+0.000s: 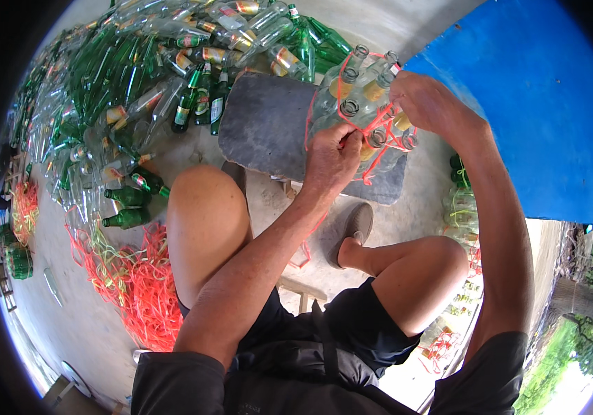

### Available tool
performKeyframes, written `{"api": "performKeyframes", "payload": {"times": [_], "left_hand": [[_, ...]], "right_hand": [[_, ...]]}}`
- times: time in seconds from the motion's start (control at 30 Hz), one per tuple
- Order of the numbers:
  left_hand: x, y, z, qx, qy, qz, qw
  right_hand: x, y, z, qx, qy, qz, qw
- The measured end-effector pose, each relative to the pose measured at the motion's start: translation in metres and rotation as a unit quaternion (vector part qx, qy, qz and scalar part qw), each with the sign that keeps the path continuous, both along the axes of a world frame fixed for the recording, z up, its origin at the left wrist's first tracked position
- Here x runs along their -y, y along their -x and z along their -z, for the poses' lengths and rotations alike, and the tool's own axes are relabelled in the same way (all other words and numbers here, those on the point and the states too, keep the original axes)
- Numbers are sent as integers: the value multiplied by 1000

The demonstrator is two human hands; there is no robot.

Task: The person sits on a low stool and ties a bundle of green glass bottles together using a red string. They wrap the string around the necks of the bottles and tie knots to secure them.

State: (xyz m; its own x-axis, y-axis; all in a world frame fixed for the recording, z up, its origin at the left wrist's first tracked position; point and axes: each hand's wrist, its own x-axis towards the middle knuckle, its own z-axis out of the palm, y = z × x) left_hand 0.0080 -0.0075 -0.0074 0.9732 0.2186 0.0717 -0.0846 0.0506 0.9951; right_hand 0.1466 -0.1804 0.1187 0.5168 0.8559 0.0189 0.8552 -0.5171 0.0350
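Observation:
Several clear glass bottles [327, 106] stand upright in a tight bundle on a low dark board [268, 124]. Red plastic strap [377, 123] runs around the bundle and crosses between the necks. My left hand [337, 155] pinches the strap at the near side of the bundle, beside a bottle neck, its fingertips partly hidden. At the bundle's right side, my right hand [414, 101] is curled with bent fingers near the necks and strap. Whether it grips the strap or a bottle is hidden by the hand itself. A loose strap end [366, 179] hangs at the bundle's front.
A large heap of green and clear bottles [120, 67] spreads across the left and back. Tangled red strap [146, 290] lies left of my knee. A blue panel [530, 104] rises on the right, with bundled bottles [460, 207] beside it. Three green bottles [200, 101] stand near the board.

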Motion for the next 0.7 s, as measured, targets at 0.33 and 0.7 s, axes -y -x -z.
{"api": "performKeyframes", "payload": {"times": [0.33, 0.7], "left_hand": [[5, -7, 8, 24, 35, 4, 999], [-13, -3, -14, -25, 26, -15, 999]], "right_hand": [[-21, -23, 5, -109, 80, 86, 987], [-21, 9, -7, -199, -33, 239, 950]]}}
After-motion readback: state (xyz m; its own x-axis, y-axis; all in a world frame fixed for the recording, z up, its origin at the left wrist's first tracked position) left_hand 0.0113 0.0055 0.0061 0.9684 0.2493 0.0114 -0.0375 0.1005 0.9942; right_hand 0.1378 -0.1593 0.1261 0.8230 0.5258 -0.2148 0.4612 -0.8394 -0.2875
